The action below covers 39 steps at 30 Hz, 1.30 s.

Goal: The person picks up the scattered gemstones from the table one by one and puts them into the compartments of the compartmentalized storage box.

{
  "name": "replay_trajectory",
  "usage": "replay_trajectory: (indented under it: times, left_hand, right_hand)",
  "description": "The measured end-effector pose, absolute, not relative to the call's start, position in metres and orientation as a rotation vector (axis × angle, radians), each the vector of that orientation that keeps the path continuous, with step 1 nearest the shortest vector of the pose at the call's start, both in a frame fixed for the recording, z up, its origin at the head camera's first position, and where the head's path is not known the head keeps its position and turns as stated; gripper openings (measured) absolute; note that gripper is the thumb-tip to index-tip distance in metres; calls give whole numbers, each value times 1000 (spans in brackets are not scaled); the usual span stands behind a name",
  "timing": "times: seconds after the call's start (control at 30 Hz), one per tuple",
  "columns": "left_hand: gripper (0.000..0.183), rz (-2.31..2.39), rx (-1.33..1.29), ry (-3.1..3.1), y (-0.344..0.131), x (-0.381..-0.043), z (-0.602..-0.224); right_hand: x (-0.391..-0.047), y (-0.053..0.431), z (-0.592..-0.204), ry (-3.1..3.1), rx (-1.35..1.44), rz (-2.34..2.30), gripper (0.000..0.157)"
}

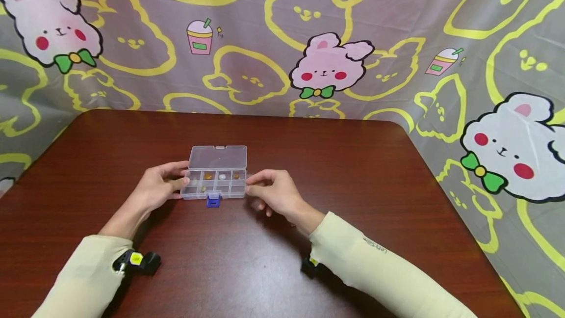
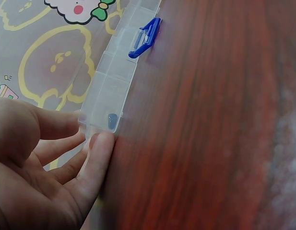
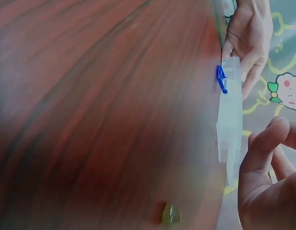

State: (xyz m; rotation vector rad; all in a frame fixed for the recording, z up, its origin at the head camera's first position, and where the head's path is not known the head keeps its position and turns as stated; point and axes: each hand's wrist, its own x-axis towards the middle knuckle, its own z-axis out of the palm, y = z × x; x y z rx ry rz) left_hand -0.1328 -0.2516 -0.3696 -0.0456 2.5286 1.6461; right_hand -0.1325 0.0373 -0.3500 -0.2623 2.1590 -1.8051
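Observation:
A clear plastic compartment box (image 1: 224,190) lies on the table with its lid (image 1: 218,157) flipped back. In the head view its compartments hold an orange bead (image 1: 208,176), a white bead (image 1: 222,177), a brown bead (image 1: 236,176) and a yellow-green bead (image 1: 203,189). A dark blue bead (image 2: 112,120) shows through the left end. My left hand (image 1: 158,188) grips that end, thumb at the front. At the box's right end, my right hand (image 1: 278,193) has thumb and index finger close together. Whether they hold something is hidden.
A blue latch (image 1: 213,201) juts from the box's front. In the right wrist view another yellow-green bead (image 3: 171,213) lies on the brown wooden table (image 1: 265,259), near my right hand. Patterned cloth (image 1: 256,23) hangs behind the table and along its right side.

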Motion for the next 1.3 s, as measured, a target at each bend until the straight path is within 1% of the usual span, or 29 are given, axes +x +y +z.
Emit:
replay_trajectory:
  times: [0.3, 0.6, 0.87, 0.93, 1.17, 1.3]
  left_hand:
    - [53, 1653, -45, 2519, -252, -132, -369]
    - [53, 1659, -31, 2521, -251, -132, -368]
    - [53, 1674, -31, 2511, -251, -133, -368]
    - [53, 1672, -34, 2509, -251, -133, -368]
    - [52, 1663, -48, 2505, -251, -132, -368]
    - [52, 1651, -51, 2512, -251, -132, -367]
  right_hand:
    - [-123, 67, -345, 2324, -316, -1565, 21]
    - [-115, 95, -343, 2411, -403, -1489, 21]
    - [-109, 123, -341, 2456, -436, -1448, 23]
    - [-108, 129, -341, 2477, -465, -1423, 23]
    - [-101, 149, -352, 2672, -724, -1264, 19]
    - [-96, 159, -356, 2700, -773, -1235, 18]
